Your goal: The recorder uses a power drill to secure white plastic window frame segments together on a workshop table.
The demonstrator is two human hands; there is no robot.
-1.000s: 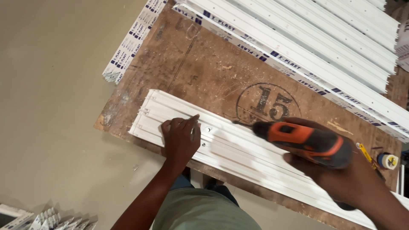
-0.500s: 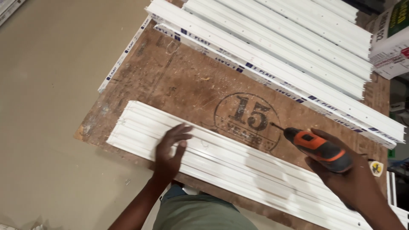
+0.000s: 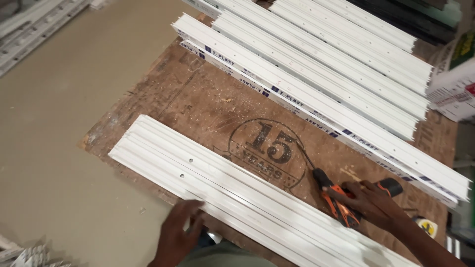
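Orange-and-black drill [image 3: 341,200] is being clasped by the right hand [image 3: 371,205], bit pointing up-left; ribbed white plastic channels [image 3: 237,198] are being pressed by the flat, open left hand [image 3: 178,235].

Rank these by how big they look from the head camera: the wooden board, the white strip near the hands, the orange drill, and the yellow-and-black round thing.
1. Wooden board, largest.
2. White strip, long but narrow.
3. Orange drill, partly covered by the right hand.
4. Yellow-and-black round thing, smallest.
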